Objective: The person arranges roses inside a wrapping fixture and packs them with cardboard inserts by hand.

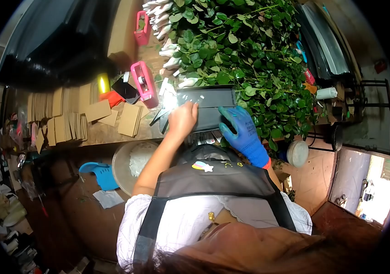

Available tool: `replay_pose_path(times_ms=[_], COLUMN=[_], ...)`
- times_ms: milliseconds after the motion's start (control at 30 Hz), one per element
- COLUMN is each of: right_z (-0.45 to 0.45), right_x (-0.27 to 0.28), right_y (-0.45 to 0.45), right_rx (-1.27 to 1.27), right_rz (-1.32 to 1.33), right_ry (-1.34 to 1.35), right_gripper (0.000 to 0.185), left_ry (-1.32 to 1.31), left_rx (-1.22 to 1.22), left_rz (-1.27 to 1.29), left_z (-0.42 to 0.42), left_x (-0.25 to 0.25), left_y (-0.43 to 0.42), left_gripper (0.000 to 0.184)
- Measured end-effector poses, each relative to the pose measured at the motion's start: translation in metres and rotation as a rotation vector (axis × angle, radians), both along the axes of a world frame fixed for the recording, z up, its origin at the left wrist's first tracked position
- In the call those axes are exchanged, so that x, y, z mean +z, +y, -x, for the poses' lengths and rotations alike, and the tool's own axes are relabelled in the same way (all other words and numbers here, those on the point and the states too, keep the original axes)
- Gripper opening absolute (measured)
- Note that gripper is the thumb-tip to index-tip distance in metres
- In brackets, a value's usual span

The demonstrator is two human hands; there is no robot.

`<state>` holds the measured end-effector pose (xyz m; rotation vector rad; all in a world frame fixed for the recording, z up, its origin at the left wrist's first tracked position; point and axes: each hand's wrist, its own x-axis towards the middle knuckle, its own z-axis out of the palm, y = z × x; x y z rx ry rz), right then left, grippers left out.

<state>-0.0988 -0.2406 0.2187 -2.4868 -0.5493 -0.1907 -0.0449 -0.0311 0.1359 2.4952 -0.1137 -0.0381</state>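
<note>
My left hand (183, 119), bare, is closed over the left part of a dark grey flat tray or board (211, 116). Its fingers are curled, and whatever they may hold is hidden. Small whitish bits (195, 97) lie just beyond its fingertips. My right hand (241, 130) wears a blue knitted glove with a coated palm. Thumb and fingers are apart, with the fingertips by the tray's right side. Scissors-like blades (160, 116) show left of my left hand. Beyond the tray lie many leafy stems (240, 50), with white-wrapped ends (170, 50) toward the left.
Pink tape dispensers (144, 84) stand left of the stems, near a dark phone-like object (126, 90) and a yellow roll (103, 83). Cardboard pieces (131, 119) line the table's near left edge. Below are a round tub (121, 169) and a blue plastic piece (106, 176).
</note>
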Motion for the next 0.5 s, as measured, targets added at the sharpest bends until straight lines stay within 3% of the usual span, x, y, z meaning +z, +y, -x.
replay_pose_path(times_ms=[33, 233, 433, 467, 500], right_z=[-0.001, -0.013, -0.052, -0.059, -0.067], right_x=[-0.004, -0.009, -0.055, -0.056, -0.066], right_y=[-0.004, -0.007, 0.026, 0.026, 0.028], right_rx=[-0.001, 0.051, 0.112, -0.013, -0.109], right_rz=[0.007, -0.017, -0.461, -0.608, -0.860], right_ry=[0.002, -0.004, 0.595, 0.875, 0.942], right_gripper=[0.046, 0.044, 0.046, 0.047, 0.050], left_ry=[0.015, 0.187, 0.407, 0.469, 0.531], left_rx=[0.026, -0.030, -0.087, -0.071, -0.058], left_rz=[-0.115, -0.216, -0.088, -0.035, 0.021], left_z=[0.003, -0.001, 0.017, 0.019, 0.020], left_x=[0.007, 0.021, 0.024, 0.021, 0.016], left_y=[-0.003, 0.010, 0.053, 0.062, 0.072], left_gripper=[0.038, 0.045, 0.052, 0.051, 0.049])
